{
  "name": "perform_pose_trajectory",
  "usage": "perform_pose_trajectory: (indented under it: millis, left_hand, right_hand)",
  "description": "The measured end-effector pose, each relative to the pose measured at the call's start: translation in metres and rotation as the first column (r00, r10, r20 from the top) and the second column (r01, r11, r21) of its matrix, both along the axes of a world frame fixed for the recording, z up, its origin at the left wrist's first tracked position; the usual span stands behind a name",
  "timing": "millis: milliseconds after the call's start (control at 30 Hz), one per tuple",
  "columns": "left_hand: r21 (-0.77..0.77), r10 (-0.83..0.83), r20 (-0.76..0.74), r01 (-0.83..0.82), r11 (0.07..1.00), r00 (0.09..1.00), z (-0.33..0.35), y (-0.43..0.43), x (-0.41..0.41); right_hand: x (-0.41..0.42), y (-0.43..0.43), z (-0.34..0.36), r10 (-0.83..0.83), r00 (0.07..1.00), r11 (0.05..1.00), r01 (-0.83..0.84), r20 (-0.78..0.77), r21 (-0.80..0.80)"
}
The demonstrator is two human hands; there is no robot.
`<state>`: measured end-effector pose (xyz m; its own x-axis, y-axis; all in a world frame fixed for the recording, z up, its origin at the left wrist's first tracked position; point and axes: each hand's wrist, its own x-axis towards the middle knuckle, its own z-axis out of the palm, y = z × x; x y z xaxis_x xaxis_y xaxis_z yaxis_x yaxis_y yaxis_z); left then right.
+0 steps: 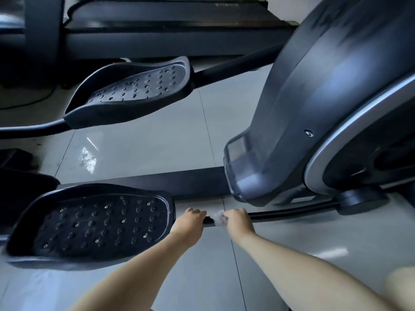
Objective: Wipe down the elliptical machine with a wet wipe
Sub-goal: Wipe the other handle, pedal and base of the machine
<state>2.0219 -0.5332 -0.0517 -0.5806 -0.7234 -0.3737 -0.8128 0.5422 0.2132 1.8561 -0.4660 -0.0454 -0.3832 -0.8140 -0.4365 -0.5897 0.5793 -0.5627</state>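
Note:
The elliptical machine's dark flywheel housing (314,90) fills the right side. Its near pedal (94,225) lies low at the left, and a black pedal arm bar (287,213) runs from it to the crank at the right. My left hand (189,223) grips this bar just right of the near pedal. My right hand (238,221) holds a crumpled white wet wipe (218,217) wrapped against the bar, right beside my left hand. The far pedal (134,90) sits higher at the upper left.
A black base rail (157,182) crosses the pale tiled floor (157,142) between the pedals. A treadmill (168,23) stands along the back, with a cable on the floor at the far left. My knee (402,286) shows at the lower right.

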Motion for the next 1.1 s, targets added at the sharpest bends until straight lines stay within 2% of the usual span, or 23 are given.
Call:
perform_pose_trajectory:
  millis: [67,167,233,333,400,633,767,833,933,1100]
  left_hand:
    - [-0.026,0.015,-0.006,-0.015,1.0,1.0,0.001,0.001,0.005]
    - [-0.151,-0.03,0.062,0.039,0.988,0.998,0.004,0.0,0.013]
    - [-0.222,-0.027,0.089,0.046,0.974,0.996,0.004,-0.002,0.02]
    - [-0.304,0.001,0.086,0.026,0.952,0.996,0.002,-0.005,0.034]
    - [-0.316,0.022,0.075,0.003,0.949,0.997,0.001,-0.006,0.043]
    - [-0.272,0.023,0.077,-0.001,0.962,0.997,0.016,-0.002,0.06]
    - [-0.277,0.065,0.07,-0.044,0.96,0.995,0.022,0.001,0.062]
    - [-0.27,0.085,0.123,-0.049,0.962,0.989,0.024,0.002,0.059]
    - [-0.24,0.083,0.276,-0.015,0.971,0.958,0.029,0.0,0.046]
    - [-0.184,0.038,0.4,0.039,0.982,0.916,0.027,-0.004,0.025]
  right_hand:
    - [0.021,-0.007,-0.005,0.085,0.996,0.996,-0.085,0.036,-0.012]
    - [0.033,-0.003,-0.009,0.162,0.985,0.987,-0.16,0.059,-0.033]
    - [0.023,0.0,-0.009,0.12,0.99,0.993,-0.119,0.071,-0.023]
    - [0.016,0.005,-0.009,-0.028,0.997,0.999,0.031,0.074,-0.03]
    - [0.024,0.003,-0.003,0.003,0.999,1.0,-0.003,0.044,-0.007]
    - [0.094,-0.039,0.001,0.208,0.971,0.978,-0.207,0.122,-0.018]
    - [0.107,-0.049,-0.006,0.197,0.963,0.98,-0.2,0.182,-0.002]
    - [0.102,-0.048,-0.007,0.235,0.963,0.972,-0.235,0.136,-0.009]
    - [0.09,-0.051,-0.009,0.179,0.957,0.977,-0.2,0.229,0.069]
    - [0.064,-0.051,-0.002,0.219,0.96,0.963,-0.242,0.173,0.12]
